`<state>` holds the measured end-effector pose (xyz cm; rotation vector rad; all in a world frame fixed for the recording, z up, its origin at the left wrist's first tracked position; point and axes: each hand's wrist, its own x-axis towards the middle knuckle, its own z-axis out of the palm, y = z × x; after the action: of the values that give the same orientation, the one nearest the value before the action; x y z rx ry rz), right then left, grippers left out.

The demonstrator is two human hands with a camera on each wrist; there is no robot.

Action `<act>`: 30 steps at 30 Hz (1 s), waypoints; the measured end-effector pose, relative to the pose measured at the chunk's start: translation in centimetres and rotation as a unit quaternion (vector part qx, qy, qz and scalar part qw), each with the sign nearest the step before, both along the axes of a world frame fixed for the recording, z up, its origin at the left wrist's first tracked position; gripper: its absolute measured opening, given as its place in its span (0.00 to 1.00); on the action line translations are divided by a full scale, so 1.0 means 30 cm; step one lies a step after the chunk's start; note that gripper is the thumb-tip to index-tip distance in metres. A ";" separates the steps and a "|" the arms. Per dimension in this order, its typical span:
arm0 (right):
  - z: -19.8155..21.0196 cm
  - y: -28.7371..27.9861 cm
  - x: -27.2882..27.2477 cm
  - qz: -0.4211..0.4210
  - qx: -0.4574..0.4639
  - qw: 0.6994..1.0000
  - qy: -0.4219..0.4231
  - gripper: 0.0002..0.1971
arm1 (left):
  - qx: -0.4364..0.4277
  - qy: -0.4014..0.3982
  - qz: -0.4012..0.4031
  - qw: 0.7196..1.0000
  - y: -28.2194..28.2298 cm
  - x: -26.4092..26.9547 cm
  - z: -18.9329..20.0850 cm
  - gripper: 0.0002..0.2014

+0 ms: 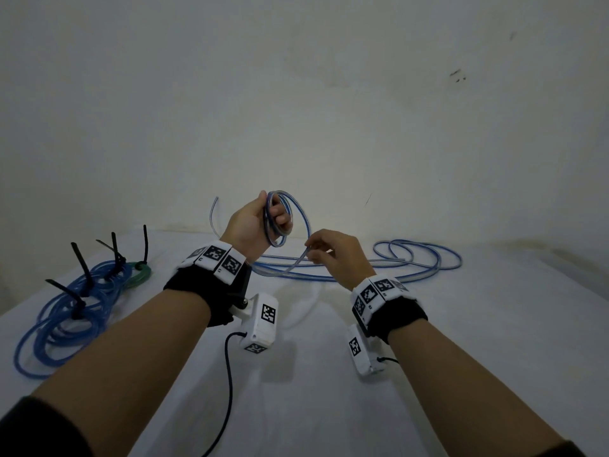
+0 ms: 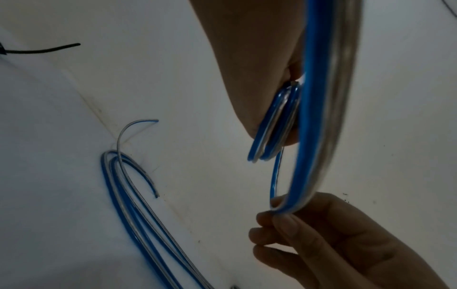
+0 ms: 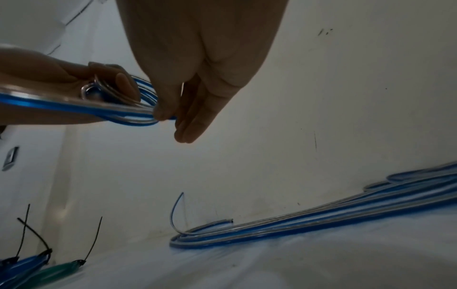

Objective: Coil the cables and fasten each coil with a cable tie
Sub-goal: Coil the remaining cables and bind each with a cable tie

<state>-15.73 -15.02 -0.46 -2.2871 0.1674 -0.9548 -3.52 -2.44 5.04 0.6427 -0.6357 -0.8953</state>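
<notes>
At the left of the head view, finished blue coils (image 1: 66, 308) with black cable ties (image 1: 82, 268) lie on the white surface (image 1: 329, 390). At centre, the left hand (image 1: 250, 222) is raised, its grip curled round a small coil (image 1: 280, 219) of the blue-and-clear cable. Just right, the right hand (image 1: 336, 255) pinches the running strand. The rest of the cable (image 1: 418, 258) trails rightward on the surface. Winding is under way; the next loop likely needs slack drawn up to the left grip.

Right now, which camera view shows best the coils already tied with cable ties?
The head view: the tied blue coils and green coil lie whole at the table's left. The right wrist view shows only their edge at its bottom left corner; the left wrist view shows just one black tie tail.
</notes>
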 end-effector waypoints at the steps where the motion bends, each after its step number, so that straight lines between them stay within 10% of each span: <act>1: -0.003 0.000 -0.002 0.001 -0.009 1.000 -0.010 0.05 | -0.007 0.004 -0.009 1.000 0.003 -0.001 0.002 0.20; 14: -0.025 0.007 -0.003 -0.011 -0.077 0.997 0.006 0.05 | -0.004 0.016 0.034 0.999 -0.023 -0.027 -0.008 0.25; 22: -0.029 0.016 -0.011 0.010 -0.140 0.989 0.043 0.03 | 0.091 -0.197 0.179 0.960 -0.054 -0.070 -0.015 0.23; 30: 0.046 -0.005 -0.023 -0.080 -0.025 0.984 -0.158 0.13 | 0.173 -0.332 0.194 0.907 -0.065 -0.070 -0.024 0.24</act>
<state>-16.43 -15.16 0.90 -2.1551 0.1940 -1.4045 -5.62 -4.39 4.30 1.3749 -0.9189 -0.3957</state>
